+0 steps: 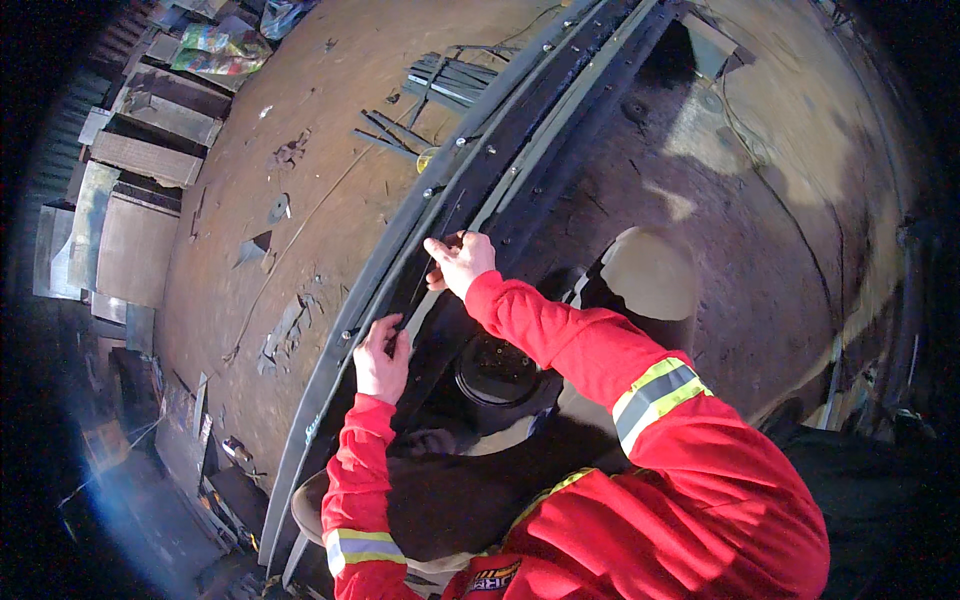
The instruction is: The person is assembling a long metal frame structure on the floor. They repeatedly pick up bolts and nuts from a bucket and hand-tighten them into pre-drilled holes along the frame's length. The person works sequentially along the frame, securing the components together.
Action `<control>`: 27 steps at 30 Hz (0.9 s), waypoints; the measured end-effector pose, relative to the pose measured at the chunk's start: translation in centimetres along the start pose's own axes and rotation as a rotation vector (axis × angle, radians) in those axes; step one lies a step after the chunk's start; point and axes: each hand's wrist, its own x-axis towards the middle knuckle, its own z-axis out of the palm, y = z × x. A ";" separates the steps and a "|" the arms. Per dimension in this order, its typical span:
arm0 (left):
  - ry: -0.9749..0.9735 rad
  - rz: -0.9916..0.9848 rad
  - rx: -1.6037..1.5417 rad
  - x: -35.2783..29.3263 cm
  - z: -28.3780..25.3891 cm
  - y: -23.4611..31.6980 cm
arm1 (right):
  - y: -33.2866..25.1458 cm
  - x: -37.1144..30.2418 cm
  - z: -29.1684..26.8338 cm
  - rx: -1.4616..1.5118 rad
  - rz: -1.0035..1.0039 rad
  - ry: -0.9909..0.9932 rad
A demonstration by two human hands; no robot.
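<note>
The long dark beam (393, 255) runs from near left to far right across the brown floor (340, 130), in front of the person. It looks like metal, so I think it is heavy and stiff and will not break easily. Its sides may be smooth and a bit slippery. To take hold of it, both hands set well apart on the long edges would be best, clear of the bolts (429, 193) that stick out.

The left hand (382, 362) is at the nearer part of the beam. Its fingers are bent, with the thumb a little apart from them. The right hand (462, 264) is farther along, over the pale strip (421, 316). Its fingers are curled in, with the thumb close by. I cannot tell if either hand pinches something small or just touches the beam.

Thin sticks (450, 80) lie on the floor, far and to the left of the beam.
</note>
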 end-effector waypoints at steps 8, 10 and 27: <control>0.081 0.087 0.094 0.3 1.1 -2.6 | 0.9 1.2 0.7 0.003 0.155 0.063; 0.080 0.087 0.116 0.7 1.4 -1.9 | 0.8 1.5 0.6 -0.016 0.165 0.078; 0.111 0.021 0.130 0.9 1.8 -1.6 | 1.6 0.3 0.8 -0.284 0.094 -0.010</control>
